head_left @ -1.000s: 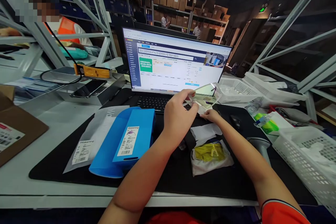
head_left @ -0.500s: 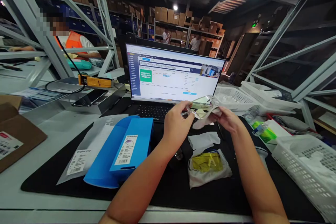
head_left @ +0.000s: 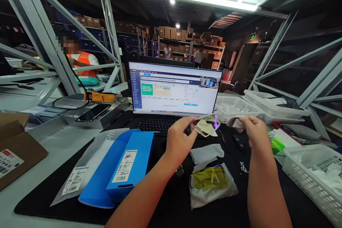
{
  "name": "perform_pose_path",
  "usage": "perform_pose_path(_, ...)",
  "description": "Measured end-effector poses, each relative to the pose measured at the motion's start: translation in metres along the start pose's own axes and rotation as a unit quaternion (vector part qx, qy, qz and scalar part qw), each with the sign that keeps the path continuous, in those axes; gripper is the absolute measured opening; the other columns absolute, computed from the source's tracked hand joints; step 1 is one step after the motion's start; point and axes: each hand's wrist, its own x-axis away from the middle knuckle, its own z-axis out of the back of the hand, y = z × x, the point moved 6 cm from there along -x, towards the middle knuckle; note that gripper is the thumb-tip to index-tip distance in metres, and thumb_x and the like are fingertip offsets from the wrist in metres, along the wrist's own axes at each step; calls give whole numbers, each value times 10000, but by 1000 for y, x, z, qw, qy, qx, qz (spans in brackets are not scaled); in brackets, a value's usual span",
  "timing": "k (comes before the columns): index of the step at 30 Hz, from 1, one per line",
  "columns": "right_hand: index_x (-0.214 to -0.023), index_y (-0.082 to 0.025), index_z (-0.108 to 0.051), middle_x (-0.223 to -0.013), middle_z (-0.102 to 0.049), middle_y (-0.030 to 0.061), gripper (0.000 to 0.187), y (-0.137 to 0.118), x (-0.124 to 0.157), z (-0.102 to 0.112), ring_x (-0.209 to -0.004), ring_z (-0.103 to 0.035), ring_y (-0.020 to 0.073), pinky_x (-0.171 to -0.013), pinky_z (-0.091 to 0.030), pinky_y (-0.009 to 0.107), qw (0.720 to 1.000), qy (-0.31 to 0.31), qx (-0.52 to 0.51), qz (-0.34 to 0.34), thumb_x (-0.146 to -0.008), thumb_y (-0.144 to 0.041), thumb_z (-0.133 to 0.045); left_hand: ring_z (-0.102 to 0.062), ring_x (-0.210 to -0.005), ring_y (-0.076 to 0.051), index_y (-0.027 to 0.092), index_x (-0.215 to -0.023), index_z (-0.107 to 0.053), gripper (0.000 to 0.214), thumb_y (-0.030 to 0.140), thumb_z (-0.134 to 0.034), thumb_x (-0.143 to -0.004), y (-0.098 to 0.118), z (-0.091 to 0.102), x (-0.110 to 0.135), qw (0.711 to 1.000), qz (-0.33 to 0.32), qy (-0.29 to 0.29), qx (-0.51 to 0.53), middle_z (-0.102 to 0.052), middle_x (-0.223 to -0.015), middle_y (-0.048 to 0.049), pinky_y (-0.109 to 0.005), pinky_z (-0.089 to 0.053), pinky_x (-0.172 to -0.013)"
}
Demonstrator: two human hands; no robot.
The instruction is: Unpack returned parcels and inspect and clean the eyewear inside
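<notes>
My left hand (head_left: 183, 135) is closed on a pair of clear glasses (head_left: 216, 123), held up in front of the screen; one edge glints purple. My right hand (head_left: 255, 128) pinches a grey cloth (head_left: 236, 122), apart from the glasses on their right. Below the hands, a yellow-tinted lens piece (head_left: 210, 179) lies on a pale pouch (head_left: 213, 196). A white folded wrap (head_left: 207, 153) lies just behind it. To the left, an open blue box (head_left: 130, 164) with a product label rests partly over a frosted plastic bag (head_left: 80, 174).
A monitor (head_left: 173, 92) and keyboard (head_left: 152, 124) stand behind the black mat (head_left: 53, 208). White baskets (head_left: 301, 167) line the right side, near a mouse (head_left: 239, 141). A cardboard box (head_left: 21, 153) sits at left; beyond the frame, a person in an orange vest (head_left: 85, 58).
My right hand has moved right, drawing the cloth away from the glasses. My left hand still holds the glasses. The camera view has tilted up, and the screen's content has changed slightly.
</notes>
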Motion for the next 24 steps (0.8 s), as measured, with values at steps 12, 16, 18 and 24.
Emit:
perform_pose_path(12, -627, -201, -594, -621, -576, -49, 260, 17, 19, -45, -539, -497, 97, -451, -363, 203, 953, -58, -225, -194, -516, -291, -811, -725, -976, -186, 230, -1073, -677, 318, 110, -626, -783, -14, 0, -1, 996, 64, 37, 40, -765, -1057, -10, -307, -563, -884)
perform_pose_path(16, -664, -208, -594, -717, -631, -39, 238, 5, 29, -50, -651, -578, 119, -517, -448, 200, 922, 6, -354, -154, -579, -272, -807, -732, -971, -193, 203, -1124, -645, 347, 106, -613, -792, -23, -4, -1, 992, 88, 52, 80, -765, -1036, -43, -294, -576, -832)
perform_pose_path(18, -701, -217, -617, -751, -652, -32, 230, -12, 49, -61, -680, -592, 127, -556, -475, 211, 923, -28, -364, -124, -641, -312, -817, -729, -989, -197, 191, -1129, -640, 355, 90, -597, -792, -26, -9, -1, 990, 91, 44, 98, -760, -1057, -58, -294, -576, -837)
perform_pose_path(24, -757, -225, -683, -763, -650, 9, 288, -55, 111, -108, -722, -607, 161, -745, -526, 312, 876, -347, -329, -62, -851, -496, -707, -695, -986, -180, 193, -1165, -665, 342, 123, -628, -832, -14, -18, 2, 997, 38, -12, 63, -735, -1103, -38, -278, -545, -875)
